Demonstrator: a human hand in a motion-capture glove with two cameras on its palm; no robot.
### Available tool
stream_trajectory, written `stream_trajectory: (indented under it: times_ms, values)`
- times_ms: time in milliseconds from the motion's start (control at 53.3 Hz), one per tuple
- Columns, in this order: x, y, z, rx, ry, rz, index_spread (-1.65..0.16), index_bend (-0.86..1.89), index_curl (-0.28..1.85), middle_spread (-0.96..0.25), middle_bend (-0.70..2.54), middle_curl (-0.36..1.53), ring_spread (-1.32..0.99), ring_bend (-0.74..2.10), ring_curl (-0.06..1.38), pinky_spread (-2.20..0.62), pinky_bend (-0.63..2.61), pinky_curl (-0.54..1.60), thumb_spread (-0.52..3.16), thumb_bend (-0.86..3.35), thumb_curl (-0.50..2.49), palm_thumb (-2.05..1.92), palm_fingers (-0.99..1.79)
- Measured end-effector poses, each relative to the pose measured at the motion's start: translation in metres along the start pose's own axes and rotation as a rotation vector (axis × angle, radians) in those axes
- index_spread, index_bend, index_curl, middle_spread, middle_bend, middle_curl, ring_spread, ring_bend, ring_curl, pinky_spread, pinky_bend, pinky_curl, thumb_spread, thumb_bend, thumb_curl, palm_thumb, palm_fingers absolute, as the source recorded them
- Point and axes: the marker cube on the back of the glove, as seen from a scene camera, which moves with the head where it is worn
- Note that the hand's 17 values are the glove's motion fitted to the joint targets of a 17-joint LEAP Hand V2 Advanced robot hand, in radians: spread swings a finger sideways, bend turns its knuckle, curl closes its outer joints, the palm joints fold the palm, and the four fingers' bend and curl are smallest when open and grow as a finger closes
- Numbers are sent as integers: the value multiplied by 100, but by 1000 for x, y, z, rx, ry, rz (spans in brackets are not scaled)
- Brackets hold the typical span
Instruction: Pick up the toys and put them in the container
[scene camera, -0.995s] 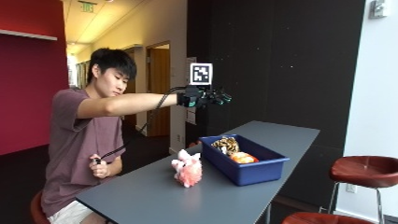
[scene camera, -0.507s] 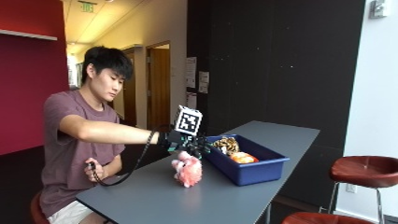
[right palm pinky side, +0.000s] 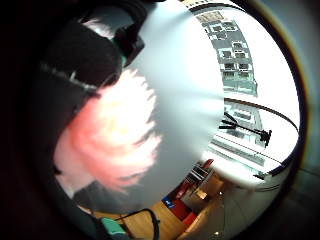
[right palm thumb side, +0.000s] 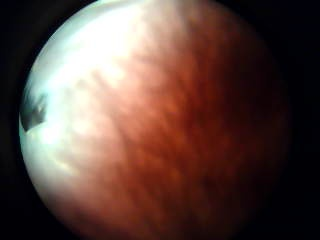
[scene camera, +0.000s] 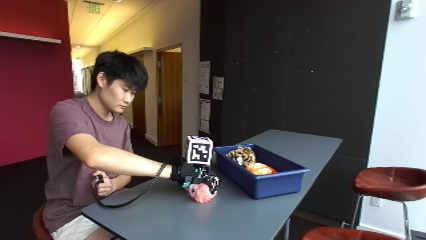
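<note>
Hand: the black-gloved right hand (scene camera: 200, 181) wrapped its fingers around the fluffy pink plush toy (scene camera: 199, 193) on the grey table (scene camera: 219, 220).
Why: to lift it into the blue plastic bin (scene camera: 266, 181).

bench (scene camera: 200, 220): grey, long | on it: blue container (scene camera: 263, 172) toward the far part, toys inside | pink plush toy (scene camera: 200, 194) just beside the container's near end

The blue container (scene camera: 263, 178) stands just beside the pink toy (scene camera: 200, 193), its near wall rising between them; above its rim the way is open, bare table (scene camera: 200, 220) lying before it
</note>
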Motion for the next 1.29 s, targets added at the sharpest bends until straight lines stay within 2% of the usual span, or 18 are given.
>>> stream_trajectory:
  times_ms: [38, 75, 206, 338, 394, 488, 619, 920, 957, 1032, 1126, 1220, 1295]
  values:
    - [-9, 1, -1, 58, -68, -79, -28, 24, 24, -14, 51, 32, -11, 57, 38, 4, 61, 24, 114, 3, 32, 13, 61]
    - [-15, 2, -3, 105, -117, -144, -27, 29, 27, -16, 66, 37, -15, 65, 42, 0, 53, 22, 116, 4, 34, 16, 79]
    - [-26, -3, -8, 189, -149, -142, -28, 41, 34, -23, 82, 46, -27, 95, 53, -13, 43, 22, 101, 11, 45, 36, 102]
    - [-30, -11, -9, 50, -121, -77, -30, 66, 47, -24, 100, 57, -33, 98, 60, -22, 54, 29, 89, 10, 53, 42, 117]
    - [-15, -16, -7, -66, -28, 18, -29, 76, 53, -24, 106, 61, -35, 101, 61, -25, 60, 32, 83, 10, 57, 44, 120]
    - [-20, -11, -14, -230, -139, -23, -29, 87, 61, -24, 114, 66, -38, 106, 64, -29, 68, 37, 75, 9, 62, 46, 118]
    - [-34, -4, -34, -262, -291, -91, -27, 97, 70, -22, 122, 71, -40, 112, 67, -31, 77, 42, 65, 8, 68, 48, 111]
    - [-18, 1, -122, -153, -360, -76, -25, 102, 84, -20, 128, 79, -41, 120, 71, -34, 85, 49, 53, 4, 81, 50, 103]
    - [-11, -1, -135, -137, -323, -43, -25, 102, 86, -20, 129, 79, -41, 121, 71, -33, 85, 49, 53, 4, 82, 50, 103]
    - [18, -6, -151, -115, -86, 46, -24, 102, 88, -20, 129, 80, -40, 121, 72, -34, 86, 50, 51, 3, 84, 50, 102]
    - [-1, -14, -189, -56, -305, -42, -24, 101, 91, -20, 130, 81, -40, 122, 72, -34, 87, 51, 49, 2, 87, 50, 100]
    - [13, -31, -207, -27, -170, 36, -23, 100, 94, -19, 130, 82, -40, 123, 72, -34, 87, 52, 48, 1, 90, 51, 100]
    - [4, -43, -227, 10, -222, 13, -23, 100, 96, -19, 131, 83, -40, 124, 72, -34, 87, 53, 47, 0, 93, 51, 99]
